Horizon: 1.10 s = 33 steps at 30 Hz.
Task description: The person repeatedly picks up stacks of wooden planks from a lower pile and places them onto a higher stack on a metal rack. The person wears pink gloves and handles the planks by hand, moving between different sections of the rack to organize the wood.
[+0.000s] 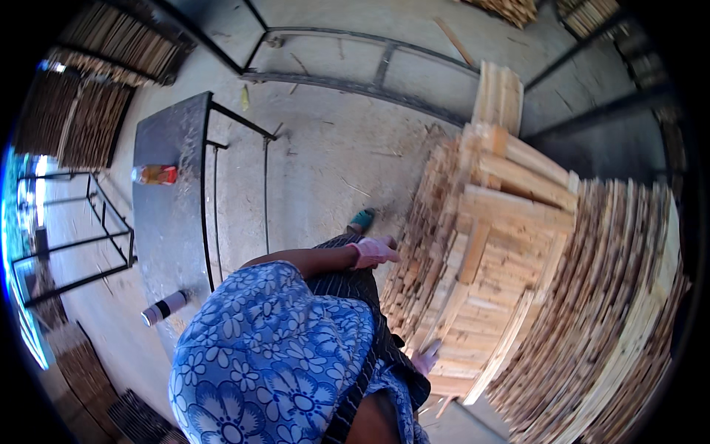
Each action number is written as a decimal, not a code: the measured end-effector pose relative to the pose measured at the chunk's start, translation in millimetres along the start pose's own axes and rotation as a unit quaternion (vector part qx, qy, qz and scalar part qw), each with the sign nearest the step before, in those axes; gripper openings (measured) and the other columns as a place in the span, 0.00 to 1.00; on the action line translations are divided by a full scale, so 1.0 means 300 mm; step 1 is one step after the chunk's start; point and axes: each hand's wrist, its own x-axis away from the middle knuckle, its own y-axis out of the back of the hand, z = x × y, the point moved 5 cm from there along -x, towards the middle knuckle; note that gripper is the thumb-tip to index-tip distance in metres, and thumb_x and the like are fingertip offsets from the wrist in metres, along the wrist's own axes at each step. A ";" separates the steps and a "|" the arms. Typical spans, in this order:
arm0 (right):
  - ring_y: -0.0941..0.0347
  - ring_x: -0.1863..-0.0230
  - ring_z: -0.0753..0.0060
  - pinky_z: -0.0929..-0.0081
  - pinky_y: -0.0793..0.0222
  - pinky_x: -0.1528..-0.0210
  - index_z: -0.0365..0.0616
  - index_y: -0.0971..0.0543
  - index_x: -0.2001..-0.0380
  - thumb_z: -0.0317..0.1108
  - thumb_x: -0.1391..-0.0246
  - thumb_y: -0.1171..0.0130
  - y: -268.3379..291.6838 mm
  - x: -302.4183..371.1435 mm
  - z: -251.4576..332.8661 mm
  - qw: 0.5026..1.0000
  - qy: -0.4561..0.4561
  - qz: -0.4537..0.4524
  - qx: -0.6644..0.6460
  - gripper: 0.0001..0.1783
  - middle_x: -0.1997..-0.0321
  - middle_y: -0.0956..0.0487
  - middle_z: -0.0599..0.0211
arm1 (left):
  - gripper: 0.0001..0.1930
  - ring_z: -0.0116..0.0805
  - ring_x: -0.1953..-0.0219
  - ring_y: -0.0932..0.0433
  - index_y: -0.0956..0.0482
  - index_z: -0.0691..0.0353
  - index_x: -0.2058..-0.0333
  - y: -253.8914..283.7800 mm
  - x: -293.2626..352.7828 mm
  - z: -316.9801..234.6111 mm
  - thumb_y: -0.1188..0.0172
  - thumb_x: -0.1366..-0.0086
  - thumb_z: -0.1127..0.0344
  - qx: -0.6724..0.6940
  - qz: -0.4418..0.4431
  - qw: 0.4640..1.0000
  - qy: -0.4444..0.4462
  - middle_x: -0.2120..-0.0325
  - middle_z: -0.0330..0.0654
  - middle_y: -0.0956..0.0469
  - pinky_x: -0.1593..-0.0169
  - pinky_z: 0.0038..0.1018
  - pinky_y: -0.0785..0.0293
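My left hand (376,252), in a pink glove, hangs beside the left edge of a tall stack of wooden boards (425,255). Its fingers point toward the stack, somewhat apart, and nothing shows in them. Lower down, my right hand (426,357), also gloved, lies at the near edge of the light boards (488,275) on top, its fingers reaching onto the wood. Part of that hand is hidden by my dark striped apron. A loose narrow board (474,251) rests across the top boards, and a longer strip (501,346) lies along their right side.
To the right stands another high board stack (584,311). A dark metal table (170,214) on my left bears a bottle with a red label (157,175) and a pale flask (164,308). A black metal frame (362,85) lies beyond, and wood scraps litter the floor.
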 end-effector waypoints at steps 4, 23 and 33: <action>0.31 0.38 0.41 0.56 0.32 0.37 0.52 0.44 0.27 0.34 0.43 0.39 -0.022 -0.141 0.198 0.994 0.082 0.058 0.049 0.42 0.38 0.30 0.41 | 0.33 0.42 0.54 0.18 0.25 0.61 0.45 0.189 -0.114 -0.096 0.36 0.45 0.45 -0.025 -0.074 0.989 -0.129 0.54 0.46 0.18 0.52 0.35 0.24; 0.27 0.44 0.61 0.66 0.32 0.39 0.36 0.33 0.34 0.38 0.36 0.43 0.416 -0.443 1.967 0.842 0.493 0.196 -0.099 0.30 0.42 0.24 0.52 | 0.31 0.48 0.50 0.19 0.26 0.61 0.44 0.802 -0.085 -0.166 0.38 0.45 0.52 0.111 -0.202 0.973 -0.004 0.54 0.52 0.18 0.49 0.39 0.24; 0.26 0.42 0.47 0.58 0.32 0.39 0.45 0.29 0.37 0.50 0.42 0.43 0.590 -0.727 1.932 0.876 0.424 0.216 -0.077 0.34 0.45 0.22 0.44 | 0.36 0.41 0.51 0.21 0.28 0.66 0.42 0.894 -0.354 -0.615 0.35 0.44 0.48 0.105 -0.191 0.976 -0.020 0.52 0.52 0.20 0.51 0.32 0.24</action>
